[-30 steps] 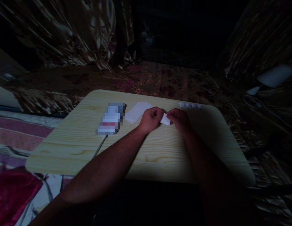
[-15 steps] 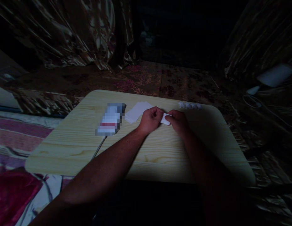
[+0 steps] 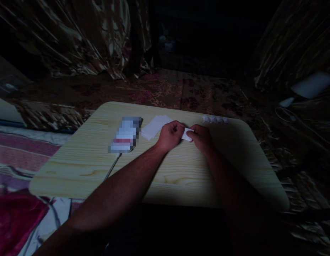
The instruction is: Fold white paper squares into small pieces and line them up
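Note:
Between my two hands is a small piece of white paper (image 3: pixel 186 135), held a little above the table. My left hand (image 3: pixel 171 136) is closed on its left end, fingers curled. At its right end, my right hand (image 3: pixel 201 138) pinches it with the thumb lying on top. Whether the paper is folded is too dim to tell. Several white paper sheets (image 3: pixel 154 127) lie in a loose, fanned stack just beyond my left hand. Several small white folded paper pieces (image 3: pixel 215 120) stand in a row near the far edge, beyond my right hand.
A phone with a blurred screen (image 3: pixel 124 135) lies at the left on the pale wooden table (image 3: pixel 186 185), its cable (image 3: pixel 112 167) running toward my left forearm. Striped bedding (image 3: pixel 26 153) is at the left. Patterned curtains (image 3: pixel 106 39) hang behind; a white lamp-like object (image 3: pixel 312 85) is at the right.
Almost nothing differs. The view has shifted very slightly; both hands keep their hold on the white paper, the right thumb staying on top.

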